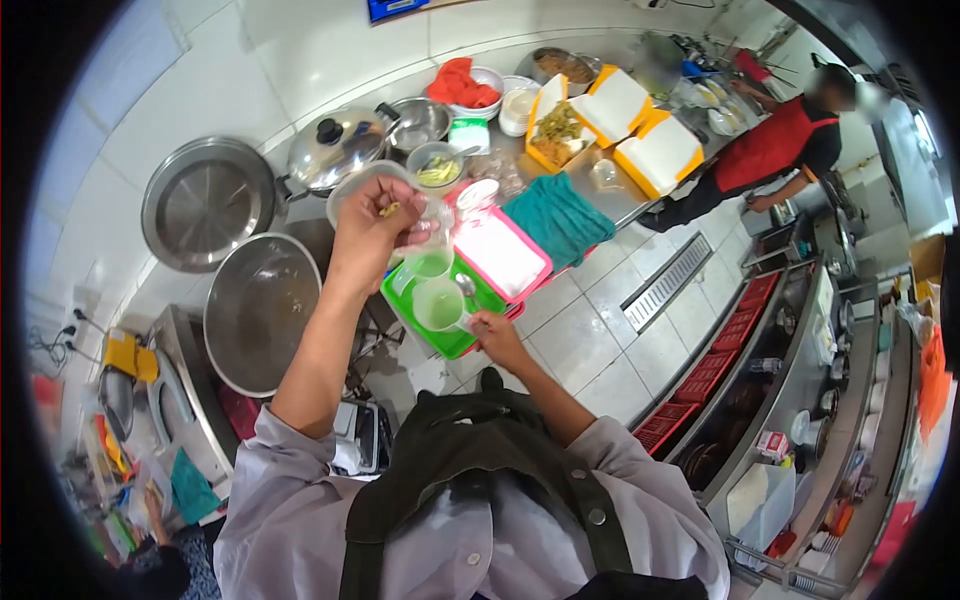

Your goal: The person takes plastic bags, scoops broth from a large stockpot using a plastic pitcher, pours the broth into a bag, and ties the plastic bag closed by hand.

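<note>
My right hand [499, 338] grips the handle of a translucent measuring cup [437, 306], low over a green tray [457, 345]. A second translucent cup [428, 263] and a metal spoon [465, 285] lie close by on that tray. My left hand [385, 218] is raised in front of a pale bowl [345, 190], its fingers curled together. Something small and yellowish shows between them, too small to name. Behind the left fingers is a clear plastic container [437, 212], partly hidden; I cannot tell whether they touch it.
A pink-rimmed white board [500, 252] and a teal cloth [558, 218] adjoin the green tray. Behind are a bowl of yellow-green pieces [437, 166], a lidded pan [335, 150] and yellow takeaway boxes [560, 125]. Left stands a large metal bowl [262, 310]. A co-worker [775, 150] stands at right.
</note>
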`<control>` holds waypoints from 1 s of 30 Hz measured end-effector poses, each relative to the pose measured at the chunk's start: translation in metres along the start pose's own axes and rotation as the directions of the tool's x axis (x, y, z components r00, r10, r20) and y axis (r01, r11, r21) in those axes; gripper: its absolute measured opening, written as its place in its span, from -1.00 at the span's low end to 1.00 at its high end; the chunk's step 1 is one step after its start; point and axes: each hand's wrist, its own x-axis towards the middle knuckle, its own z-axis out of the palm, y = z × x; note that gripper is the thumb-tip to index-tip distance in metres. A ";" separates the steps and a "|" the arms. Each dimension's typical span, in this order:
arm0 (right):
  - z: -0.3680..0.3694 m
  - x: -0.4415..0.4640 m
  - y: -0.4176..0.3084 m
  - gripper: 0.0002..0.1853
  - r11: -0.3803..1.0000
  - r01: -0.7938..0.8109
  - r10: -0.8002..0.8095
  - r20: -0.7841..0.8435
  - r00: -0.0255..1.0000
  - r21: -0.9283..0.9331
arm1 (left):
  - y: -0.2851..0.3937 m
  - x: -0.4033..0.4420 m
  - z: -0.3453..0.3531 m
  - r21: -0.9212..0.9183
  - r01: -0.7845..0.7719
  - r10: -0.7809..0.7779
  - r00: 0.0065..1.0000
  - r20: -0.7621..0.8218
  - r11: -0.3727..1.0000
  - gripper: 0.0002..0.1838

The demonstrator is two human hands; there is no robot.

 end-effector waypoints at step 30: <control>-0.409 0.053 0.022 -0.76 0.993 0.007 -0.035 -0.231 0.972 -0.119 | -0.254 0.166 0.294 -0.074 0.128 -0.129 0.992 -0.013 0.989 -0.85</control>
